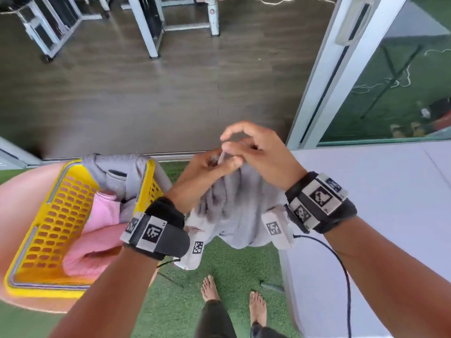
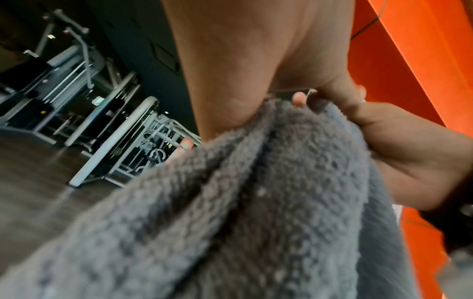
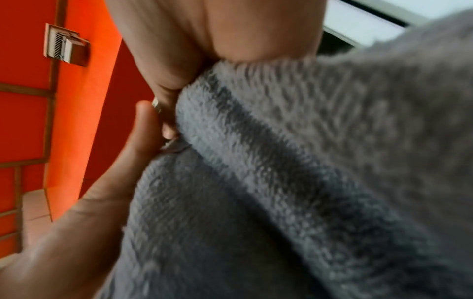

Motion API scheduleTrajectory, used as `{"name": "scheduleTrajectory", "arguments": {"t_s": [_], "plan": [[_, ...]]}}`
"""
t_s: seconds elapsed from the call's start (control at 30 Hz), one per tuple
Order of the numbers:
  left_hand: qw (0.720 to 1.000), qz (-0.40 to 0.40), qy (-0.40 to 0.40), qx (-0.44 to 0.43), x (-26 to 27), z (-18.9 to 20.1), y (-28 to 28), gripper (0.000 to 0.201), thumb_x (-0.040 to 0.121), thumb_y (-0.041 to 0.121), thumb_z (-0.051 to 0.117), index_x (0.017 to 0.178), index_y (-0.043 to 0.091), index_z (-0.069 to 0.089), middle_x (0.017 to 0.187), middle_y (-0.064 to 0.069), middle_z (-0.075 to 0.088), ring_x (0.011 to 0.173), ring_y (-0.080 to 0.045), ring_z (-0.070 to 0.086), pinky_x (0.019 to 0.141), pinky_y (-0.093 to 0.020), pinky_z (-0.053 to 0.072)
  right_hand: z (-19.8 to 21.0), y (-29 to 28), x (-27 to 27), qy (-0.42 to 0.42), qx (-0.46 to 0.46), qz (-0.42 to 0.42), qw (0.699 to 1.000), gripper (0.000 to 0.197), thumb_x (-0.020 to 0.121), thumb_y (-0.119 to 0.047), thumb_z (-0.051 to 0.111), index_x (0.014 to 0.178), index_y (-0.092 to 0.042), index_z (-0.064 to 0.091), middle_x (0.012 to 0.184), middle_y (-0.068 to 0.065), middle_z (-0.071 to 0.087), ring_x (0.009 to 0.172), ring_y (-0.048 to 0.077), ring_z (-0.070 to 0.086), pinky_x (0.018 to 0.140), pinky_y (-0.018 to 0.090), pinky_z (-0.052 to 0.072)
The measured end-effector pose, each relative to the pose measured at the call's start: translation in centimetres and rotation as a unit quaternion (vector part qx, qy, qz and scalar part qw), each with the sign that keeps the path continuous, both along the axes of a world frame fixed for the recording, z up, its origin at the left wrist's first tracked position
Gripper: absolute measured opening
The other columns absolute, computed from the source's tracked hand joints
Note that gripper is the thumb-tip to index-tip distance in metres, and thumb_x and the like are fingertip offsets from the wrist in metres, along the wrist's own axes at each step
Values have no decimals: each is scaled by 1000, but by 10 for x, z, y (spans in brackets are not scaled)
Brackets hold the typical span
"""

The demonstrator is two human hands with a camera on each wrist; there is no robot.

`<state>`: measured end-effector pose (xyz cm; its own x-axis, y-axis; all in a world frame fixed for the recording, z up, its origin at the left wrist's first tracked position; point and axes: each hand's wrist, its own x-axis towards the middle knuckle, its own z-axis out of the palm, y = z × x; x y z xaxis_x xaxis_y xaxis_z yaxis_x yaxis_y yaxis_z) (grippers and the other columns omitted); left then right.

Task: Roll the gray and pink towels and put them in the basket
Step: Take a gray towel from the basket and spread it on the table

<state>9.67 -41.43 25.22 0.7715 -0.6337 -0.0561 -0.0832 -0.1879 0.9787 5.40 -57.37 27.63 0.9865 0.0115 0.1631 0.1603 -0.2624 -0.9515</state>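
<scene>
A gray towel [image 1: 240, 213] hangs bunched in the air in front of me, above the grass. My left hand [image 1: 210, 167] grips its top edge in curled fingers. My right hand [image 1: 246, 147] pinches the same edge right beside the left. The fluffy gray towel [image 2: 230, 202] fills the left wrist view, and the gray towel [image 3: 294, 172] covers most of the right wrist view. At the left a yellow basket [image 1: 48, 215] holds a pink towel [image 1: 102, 232], and another gray towel [image 1: 117, 172] drapes over its far rim.
The basket rests on a pink round surface [image 1: 22, 203]. A white table [image 1: 390, 215] stands at the right. Green turf [image 1: 170, 301] and bare feet [image 1: 210, 289] lie below. Dark flooring and white gym frames [image 1: 151, 25] lie ahead, with a glass sliding door [image 1: 329, 81] at the right.
</scene>
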Motion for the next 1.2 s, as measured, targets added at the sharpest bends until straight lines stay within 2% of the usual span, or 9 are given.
{"name": "scheduleTrajectory", "arguments": {"t_s": [0.1, 0.23, 0.37, 0.43, 0.67, 0.9, 1.03, 1.13, 1.2], "plan": [[991, 68, 51, -107, -17, 6, -2, 45, 90, 24, 65, 86, -18, 50, 78, -17, 50, 74, -24, 46, 68, -38, 37, 6, -10, -5, 1, -38, -2, 999, 14, 90, -21, 66, 93, -8, 61, 60, -10, 58, 55, 2, 46, 59, 16, 38], [974, 158, 48, -154, -20, 25, 26, 46, 85, 27, 70, 77, -11, 46, 77, -17, 45, 75, -27, 42, 70, -41, 34, -11, -37, -36, 75, -124, 22, 989, 46, 90, -32, 65, 60, -11, 38, 57, -9, 24, 52, 6, 24, 51, 23, 19], [962, 206, 86, -158, -22, 15, 52, 29, 89, 27, 65, 93, -1, 66, 96, -23, 62, 93, -31, 57, 89, -47, 45, -13, -53, -60, 97, -88, -37, 991, 49, 89, -34, 65, 60, -17, 30, 62, -6, 21, 57, 10, 23, 54, 27, 17], [966, 200, 84, -138, -31, 4, 53, 50, 86, 43, 67, 100, -5, 63, 103, -24, 64, 98, -31, 59, 96, -55, 45, -5, -44, -63, 72, -78, -40, 994, 48, 91, -31, 64, 60, -20, 28, 62, -9, 21, 56, 8, 22, 53, 23, 18], [976, 118, 98, -154, -86, 4, 19, 49, 88, 37, 67, 98, -10, 59, 99, -27, 64, 91, -30, 58, 84, -46, 46, 21, 15, -53, 21, -106, 94, 990, 20, 99, -21, 51, 87, -10, 62, 81, -5, 56, 77, 2, 49, 75, 17, 39], [959, 238, 56, -140, -88, -2, 28, 38, 89, 30, 67, 101, -5, 64, 100, -36, 63, 88, -42, 63, 81, -58, 49, 34, -1, -11, 114, -244, 216, 939, 16, 92, -18, 63, 106, -13, 67, 62, -12, 59, 42, 1, 39, 44, 14, 36], [935, 344, 21, -89, -93, -34, 34, 36, 78, 36, 77, 101, 9, 67, 101, -14, 71, 95, -35, 66, 86, -56, 51, 22, -28, 48, 43, -328, 139, 933, 6, 89, -12, 63, 89, -14, 68, 50, -1, 54, 34, 3, 49, 43, 18, 42], [899, 437, 27, -3, -117, -77, 58, 42, 69, 34, 79, 101, 9, 67, 99, -13, 71, 91, -24, 66, 89, -53, 51, -11, -76, 93, 69, -248, 35, 966, 17, 84, 5, 58, 94, -3, 69, 74, 11, 63, 56, 13, 65, 59, 34, 58], [860, 499, 30, 98, -150, -104, 64, 29, 73, 30, 73, 88, 6, 67, 84, -11, 68, 80, -18, 61, 77, -50, 51, -37, -106, 116, 71, -221, 29, 972, 22, 84, 10, 56, 100, 2, 69, 72, -2, 68, 60, 0, 64, 67, 25, 58]]}}
